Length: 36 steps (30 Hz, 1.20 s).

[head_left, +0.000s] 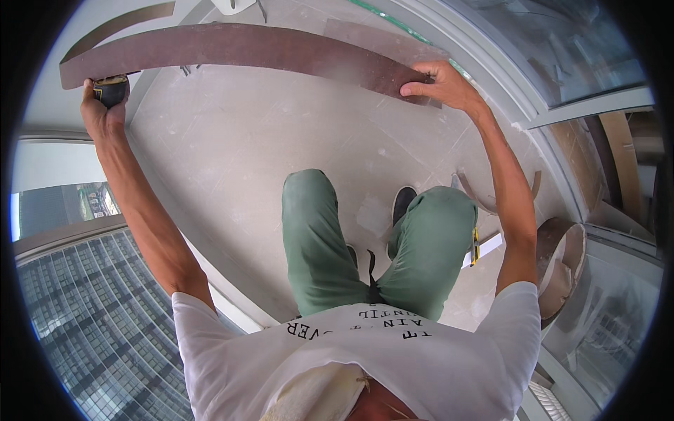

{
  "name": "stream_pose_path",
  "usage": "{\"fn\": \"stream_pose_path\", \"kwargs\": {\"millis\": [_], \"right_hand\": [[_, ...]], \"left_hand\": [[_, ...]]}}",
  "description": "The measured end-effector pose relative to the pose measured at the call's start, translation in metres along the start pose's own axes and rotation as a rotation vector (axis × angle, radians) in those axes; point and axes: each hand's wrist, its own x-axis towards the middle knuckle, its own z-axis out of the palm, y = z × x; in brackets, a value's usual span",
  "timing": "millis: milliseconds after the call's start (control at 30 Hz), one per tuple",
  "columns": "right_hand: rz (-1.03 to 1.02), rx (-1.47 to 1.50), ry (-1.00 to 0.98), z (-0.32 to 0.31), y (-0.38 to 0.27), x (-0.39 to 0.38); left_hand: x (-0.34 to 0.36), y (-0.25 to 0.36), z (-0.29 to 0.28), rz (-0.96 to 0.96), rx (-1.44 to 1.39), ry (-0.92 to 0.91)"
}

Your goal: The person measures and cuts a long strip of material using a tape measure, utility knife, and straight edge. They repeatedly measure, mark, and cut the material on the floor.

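Observation:
A long reddish-brown flexible strip (239,49) spans the top of the view, bowed, above the pale floor. My left hand (103,112) is closed on a black tape measure (111,92) with a yellow-edged label, held against the strip's left end. My right hand (446,88) grips the strip's right end, with the thumb over its face and fingers along the upper edge. Another narrower brown strip (123,22) lies behind the left end, at the upper left. My knees in green trousers are bent below.
The tiled floor (232,161) is bounded by window frames and glass (533,42) on the right and a sill with glass on the left, a tower outside. By my right knee lie a yellow tool (474,245) and curved offcuts (536,184). A curled brown piece (576,259) stands at lower right.

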Motion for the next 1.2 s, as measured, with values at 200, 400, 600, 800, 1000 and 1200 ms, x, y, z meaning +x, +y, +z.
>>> {"fn": "stream_pose_path", "kwargs": {"millis": [200, 400, 600, 800, 1000, 1200], "right_hand": [[0.268, -0.02, -0.156, -0.001, 0.06, -0.067], [0.429, -0.136, 0.023, 0.008, 0.165, -0.107], [0.53, -0.514, 0.055, 0.111, 0.302, -0.08], [0.591, -0.811, 0.514, 0.176, 0.327, -0.101], [0.704, -0.535, 0.599, 0.182, 0.338, -0.099], [0.871, -0.601, 0.383, 0.158, 0.335, -0.119]], "left_hand": [[0.029, -0.163, -0.118, -0.295, 0.121, 0.187], [-0.05, -0.327, -0.168, -0.5, 0.289, 0.265], [-0.141, -0.406, -0.246, -0.74, 0.685, 0.549], [-0.198, -0.423, -0.262, -0.986, 0.707, 0.632], [-0.198, -0.419, -0.286, -1.164, 0.499, 0.583], [-0.219, -0.412, -0.283, -1.244, 0.547, 0.651]]}}
